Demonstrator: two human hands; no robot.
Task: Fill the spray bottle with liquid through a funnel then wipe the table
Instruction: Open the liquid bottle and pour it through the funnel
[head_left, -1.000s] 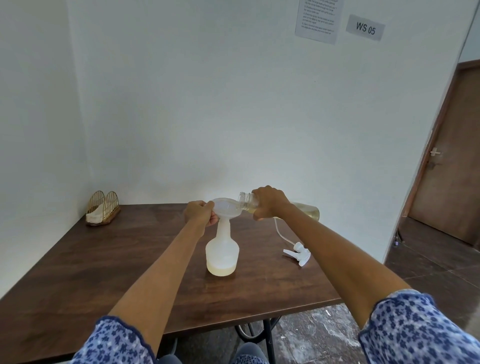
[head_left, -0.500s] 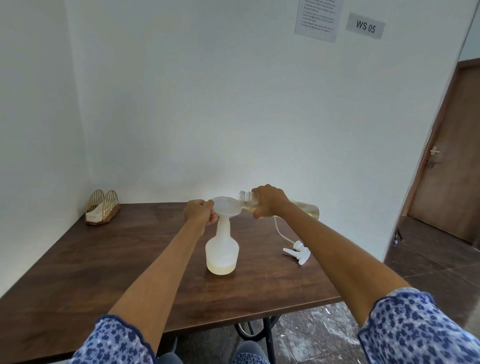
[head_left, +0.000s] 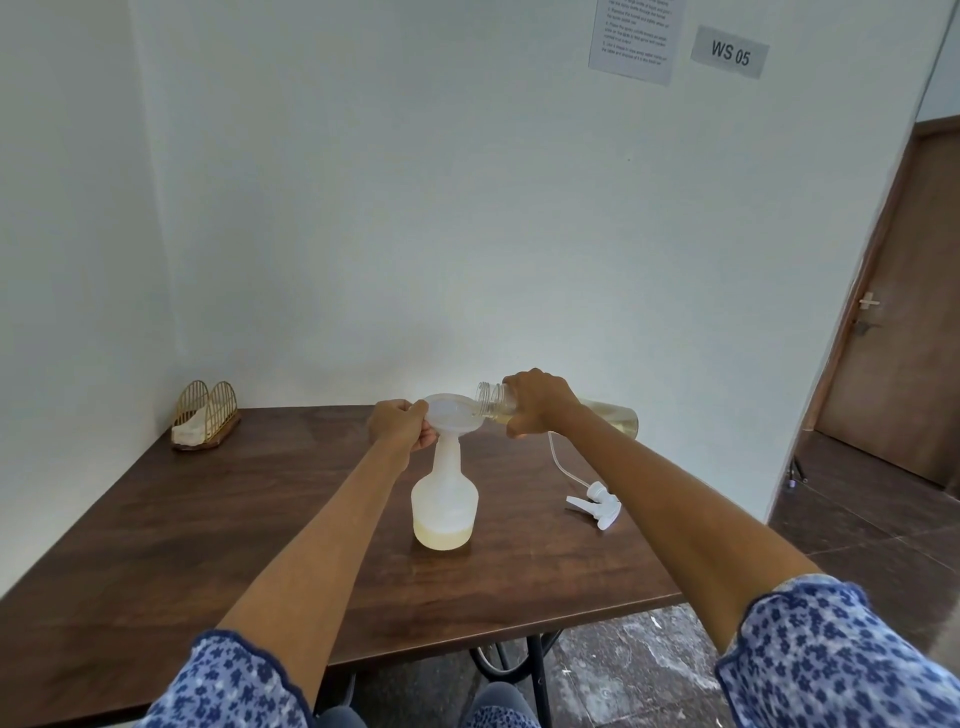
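Little has shifted in 1 second: right hand (head_left: 537, 402) still grips the tilted clear plastic bottle (head_left: 618, 418) at the white funnel (head_left: 451, 415); left hand (head_left: 400, 428) pinches its rim, filling of the translucent spray bottle (head_left: 444, 506) barely begun.

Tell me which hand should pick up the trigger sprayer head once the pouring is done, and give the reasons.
Probably the right hand. The sprayer head lies on the table on the right side of the spray bottle, below the right forearm. The left hand steadies the funnel, and would have to cross over the bottle.
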